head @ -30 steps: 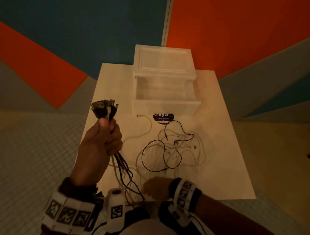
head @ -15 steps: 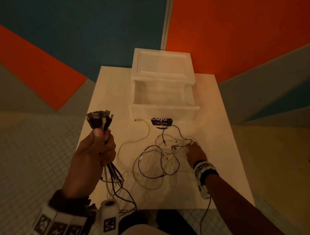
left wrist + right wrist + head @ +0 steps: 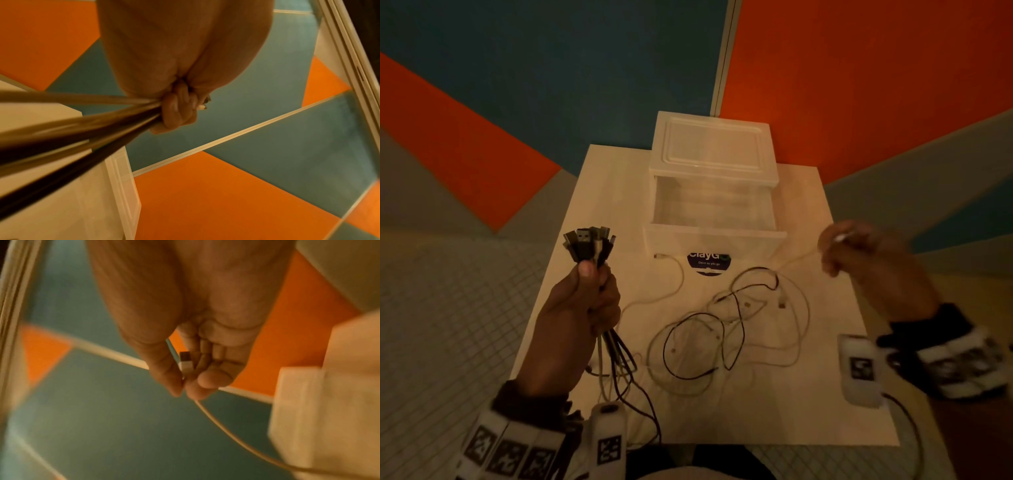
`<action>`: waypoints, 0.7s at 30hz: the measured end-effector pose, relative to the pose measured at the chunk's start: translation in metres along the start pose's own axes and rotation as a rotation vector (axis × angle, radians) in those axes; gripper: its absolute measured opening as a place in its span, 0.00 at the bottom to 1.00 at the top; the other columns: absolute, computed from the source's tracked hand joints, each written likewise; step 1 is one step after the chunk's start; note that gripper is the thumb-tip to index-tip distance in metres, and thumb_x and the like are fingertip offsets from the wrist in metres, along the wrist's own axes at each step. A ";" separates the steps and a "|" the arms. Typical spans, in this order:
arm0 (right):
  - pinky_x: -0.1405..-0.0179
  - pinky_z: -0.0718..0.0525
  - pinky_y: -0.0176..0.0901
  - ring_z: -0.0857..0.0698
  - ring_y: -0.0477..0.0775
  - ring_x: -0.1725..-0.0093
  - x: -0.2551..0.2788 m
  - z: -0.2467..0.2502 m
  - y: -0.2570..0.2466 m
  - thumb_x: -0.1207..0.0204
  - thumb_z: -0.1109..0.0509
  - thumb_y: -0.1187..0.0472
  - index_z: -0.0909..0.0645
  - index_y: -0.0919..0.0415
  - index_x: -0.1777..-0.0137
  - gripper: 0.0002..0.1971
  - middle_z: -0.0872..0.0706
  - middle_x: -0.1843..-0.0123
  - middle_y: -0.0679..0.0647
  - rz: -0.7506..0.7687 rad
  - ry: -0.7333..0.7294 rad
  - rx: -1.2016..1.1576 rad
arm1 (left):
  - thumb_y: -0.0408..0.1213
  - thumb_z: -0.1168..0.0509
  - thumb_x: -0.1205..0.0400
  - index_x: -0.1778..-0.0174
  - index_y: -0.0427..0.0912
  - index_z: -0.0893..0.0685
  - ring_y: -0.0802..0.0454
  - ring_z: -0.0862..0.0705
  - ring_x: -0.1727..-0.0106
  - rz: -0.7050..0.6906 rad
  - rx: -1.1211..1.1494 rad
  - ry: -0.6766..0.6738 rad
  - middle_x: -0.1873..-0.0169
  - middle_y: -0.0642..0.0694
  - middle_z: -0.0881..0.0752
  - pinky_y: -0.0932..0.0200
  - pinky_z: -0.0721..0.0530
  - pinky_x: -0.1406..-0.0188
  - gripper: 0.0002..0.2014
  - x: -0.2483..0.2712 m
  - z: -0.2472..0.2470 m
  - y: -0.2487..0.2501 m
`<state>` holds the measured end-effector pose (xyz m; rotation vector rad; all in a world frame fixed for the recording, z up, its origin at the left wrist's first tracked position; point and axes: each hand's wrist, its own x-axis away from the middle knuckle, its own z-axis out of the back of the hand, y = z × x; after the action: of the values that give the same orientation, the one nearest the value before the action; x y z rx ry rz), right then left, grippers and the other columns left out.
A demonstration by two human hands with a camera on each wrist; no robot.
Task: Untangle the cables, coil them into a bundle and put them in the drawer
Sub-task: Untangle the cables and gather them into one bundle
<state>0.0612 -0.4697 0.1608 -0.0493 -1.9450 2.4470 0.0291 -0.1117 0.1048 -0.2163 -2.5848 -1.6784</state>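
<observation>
Orange, teal and grey wall panels are seen behind a pale table point(image 3: 835, 394), on which a white drawer box point(image 3: 714, 161) is set with its drawer point(image 3: 714, 236) pulled open toward the viewer. To the left of the drawer, a bunch of cable plugs point(image 3: 589, 245) is gripped upright in the left hand point(image 3: 582, 315), fingers curled tight round the cords, which trail down to the table's near edge. In front of the drawer, a loose tangle point(image 3: 736, 325) of thin black and white cables is spread on the table. To the right of the drawer, a white plug point(image 3: 186, 364) is pinched between thumb and fingertips of the raised right hand point(image 3: 866, 257), and its cord point(image 3: 236, 433) is drawn back toward the tangle. The cables are judged light, limp and prone to snagging, so they are best taken by the stiff plug ends and drawn out slowly.
</observation>
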 end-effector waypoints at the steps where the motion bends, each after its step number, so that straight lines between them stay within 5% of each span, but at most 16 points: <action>1: 0.70 0.20 0.37 0.19 0.50 0.71 0.002 0.001 -0.024 0.31 0.27 0.66 0.15 0.57 0.62 0.03 0.16 0.69 0.53 0.018 -0.032 -0.243 | 0.50 0.48 0.14 0.62 0.43 0.30 0.60 0.41 0.77 0.005 0.005 0.001 0.74 0.52 0.37 0.65 0.39 0.81 0.16 -0.002 -0.002 0.000; 4: 0.68 0.21 0.33 0.20 0.46 0.70 0.004 -0.019 -0.038 0.35 0.27 0.61 0.13 0.54 0.62 0.04 0.16 0.68 0.52 0.016 -0.131 -0.454 | 0.53 0.44 0.16 0.61 0.42 0.31 0.59 0.42 0.76 0.000 0.003 -0.023 0.73 0.50 0.38 0.65 0.39 0.80 0.17 -0.005 -0.009 -0.002; 7: 0.63 0.20 0.35 0.19 0.44 0.67 0.008 -0.066 -0.002 0.26 0.27 0.65 0.16 0.58 0.60 0.03 0.15 0.67 0.52 -0.004 -0.155 -0.093 | 0.51 0.42 0.16 0.58 0.41 0.30 0.58 0.39 0.75 0.009 0.009 -0.040 0.72 0.49 0.36 0.65 0.36 0.78 0.16 -0.007 -0.019 -0.010; 10: 0.53 0.13 0.50 0.12 0.55 0.61 0.013 -0.102 0.008 0.19 0.34 0.66 0.22 0.70 0.55 0.06 0.12 0.64 0.63 -0.014 -0.207 -0.136 | 0.44 0.42 0.16 0.55 0.40 0.28 0.58 0.37 0.73 0.033 0.048 -0.036 0.71 0.50 0.33 0.65 0.35 0.76 0.10 -0.011 -0.030 -0.018; 12: 0.58 0.13 0.61 0.13 0.64 0.67 0.019 -0.118 -0.003 0.18 0.34 0.68 0.24 0.69 0.51 0.03 0.13 0.68 0.64 -0.026 -0.242 -0.204 | 0.43 0.40 0.18 0.54 0.40 0.28 0.57 0.37 0.72 0.052 0.045 -0.019 0.70 0.49 0.33 0.64 0.35 0.74 0.09 -0.012 -0.036 -0.022; 17: 0.71 0.14 0.50 0.16 0.59 0.74 0.023 -0.158 -0.018 0.21 0.29 0.66 0.24 0.62 0.53 0.05 0.12 0.68 0.61 -0.045 -0.202 -0.165 | 0.39 0.44 0.12 0.53 0.38 0.26 0.45 0.31 0.65 0.035 -0.096 0.017 0.67 0.44 0.26 0.50 0.29 0.61 0.08 -0.010 -0.054 -0.029; 21: 0.70 0.13 0.55 0.15 0.55 0.71 0.023 -0.174 -0.017 0.22 0.28 0.64 0.20 0.58 0.57 0.04 0.12 0.62 0.60 0.020 -0.126 -0.111 | 0.29 0.48 0.12 0.46 0.41 0.20 0.48 0.30 0.64 0.048 -0.143 0.023 0.62 0.40 0.24 0.53 0.30 0.62 0.11 -0.003 -0.063 -0.029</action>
<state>0.0437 -0.2952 0.1380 0.0867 -2.1402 2.4064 0.0258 -0.1805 0.1040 -0.2613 -2.4242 -1.8392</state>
